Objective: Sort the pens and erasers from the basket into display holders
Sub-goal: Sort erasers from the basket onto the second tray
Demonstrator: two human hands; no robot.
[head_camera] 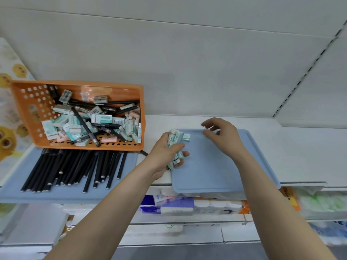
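left hand point(167, 150) fingers grip erasers point(175, 145) over blue tray point(216, 171)

this is a shop, probably a stationery or general store. the white metal shelf point(300, 141) has a flat back panel point(187, 62) and a slotted upright point(308, 72), as store racks have. below it, wrapped packs point(176, 206) of goods lie in rows beside an orange tag point(291, 198). the basket point(75, 83) holds many identical pens point(82, 121) and erasers point(101, 118), like stock.
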